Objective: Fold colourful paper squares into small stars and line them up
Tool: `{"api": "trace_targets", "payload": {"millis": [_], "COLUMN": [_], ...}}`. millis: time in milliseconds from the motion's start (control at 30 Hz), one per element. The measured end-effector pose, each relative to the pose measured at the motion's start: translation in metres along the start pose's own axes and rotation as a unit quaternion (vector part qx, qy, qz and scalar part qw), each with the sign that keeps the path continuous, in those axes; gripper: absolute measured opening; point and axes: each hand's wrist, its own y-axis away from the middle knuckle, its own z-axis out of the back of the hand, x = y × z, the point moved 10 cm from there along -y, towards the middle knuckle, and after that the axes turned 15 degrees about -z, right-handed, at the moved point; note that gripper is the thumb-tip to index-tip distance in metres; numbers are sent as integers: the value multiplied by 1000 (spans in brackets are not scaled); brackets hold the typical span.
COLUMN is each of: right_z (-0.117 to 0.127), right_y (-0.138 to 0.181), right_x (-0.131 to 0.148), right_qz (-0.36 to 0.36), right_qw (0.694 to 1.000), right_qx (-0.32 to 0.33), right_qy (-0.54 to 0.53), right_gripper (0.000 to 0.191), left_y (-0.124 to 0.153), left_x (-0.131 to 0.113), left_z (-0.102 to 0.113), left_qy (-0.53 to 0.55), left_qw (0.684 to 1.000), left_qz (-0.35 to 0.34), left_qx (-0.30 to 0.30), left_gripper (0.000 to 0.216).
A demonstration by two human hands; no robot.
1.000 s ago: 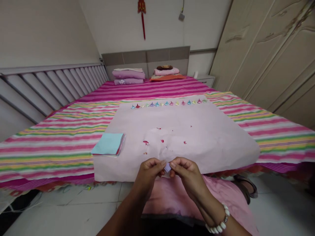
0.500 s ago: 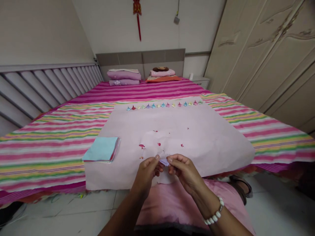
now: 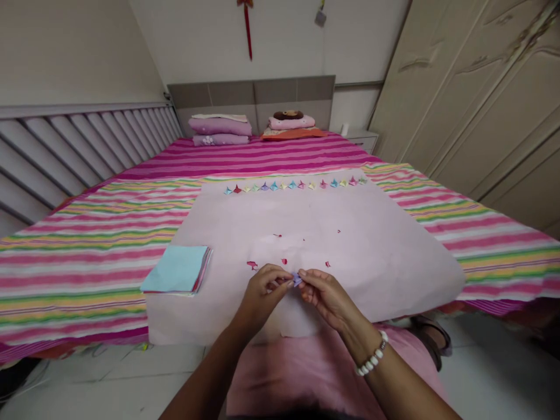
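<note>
A small folded purple paper is pinched between my two hands, just above the near part of a large pale pink sheet. My left hand grips its left side with thumb and fingertips. On the other side, my right hand, with a white bead bracelet on the wrist, holds it between thumb and index finger. The fingers hide part of the folds. Along the sheet's far edge runs a row of several small folded paper cranes in various colours.
A stack of square coloured papers, light blue on top, lies at the sheet's left edge. Small red scraps are scattered mid-sheet. Around it spreads a striped bedcover. Folded purple bedding sits by the headboard, and a wardrobe stands at right.
The purple paper has turned in my fingers and looks more compact. My left hand has rolled over, its back now more upward. The view has shifted slightly.
</note>
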Motion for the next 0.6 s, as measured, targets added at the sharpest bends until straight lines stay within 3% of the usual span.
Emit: {"api": "trace_targets", "payload": {"millis": [133, 267, 400, 500, 600], "right_z": [2, 10, 12, 1, -4], "right_y": [-17, -32, -39, -42, -51], "right_x": [15, 41, 63, 73, 72], "right_qz": [35, 126, 215, 294, 346], "right_qw": [997, 981, 956, 916, 882], "right_qx": [-20, -72, -103, -95, -88], "right_qy": [63, 126, 171, 254, 309], "right_gripper": [33, 25, 18, 11, 7], "left_y": [-13, -26, -41, -48, -49], "left_x": [24, 48, 53, 58, 74], "left_z": [-4, 1, 8, 6, 4], "left_qy": [63, 60, -22, -77, -95], "left_qw": [997, 993, 998, 996, 995], "left_qz": [51, 100, 43, -1, -4], "left_qx": [-5, -34, -43, -36, -38], "left_gripper": [14, 17, 17, 16, 15]}}
